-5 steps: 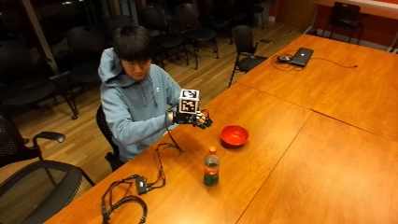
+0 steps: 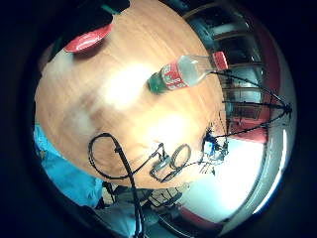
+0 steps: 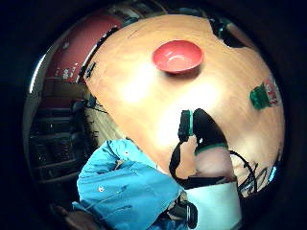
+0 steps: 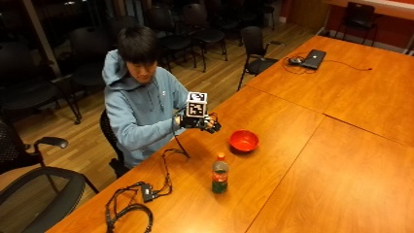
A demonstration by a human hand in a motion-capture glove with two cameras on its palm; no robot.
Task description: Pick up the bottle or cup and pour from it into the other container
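The clear plastic bottle with a red cap, red label and green base [image 4: 220, 174] stands upright on the wooden desk [image 4: 304, 160], between the seated person and the desk's middle seam. The shallow red plastic bowl [image 4: 244, 141] sits near it, apart from it, a little farther along the desk. Neither is touched.

The black-gloved right hand [image 4: 202, 122] hovers above the desk's near edge, raised in front of the person's chest and well apart from the bottle. It holds nothing; its fingers look loosely curled in the outside view, though they are small there.

The step in hand is the reach for the bottle. I judge it best taken round the labelled mid-body, where the cylinder is straight, rather than at the narrowing neck. The cap appears to be on, so it would need removing before anything pours. The plastic wall is thin and smooth, likely to give under squeezing, and the tall narrow shape could tip if nudged sideways, so approach from the side with fingers spread.

The bowl is wide and low with a glossy inside, a forgiving target. The desk's surface is polished and reflects the lamps. A black cable [image 4: 132, 204] lies coiled near the desk's end.
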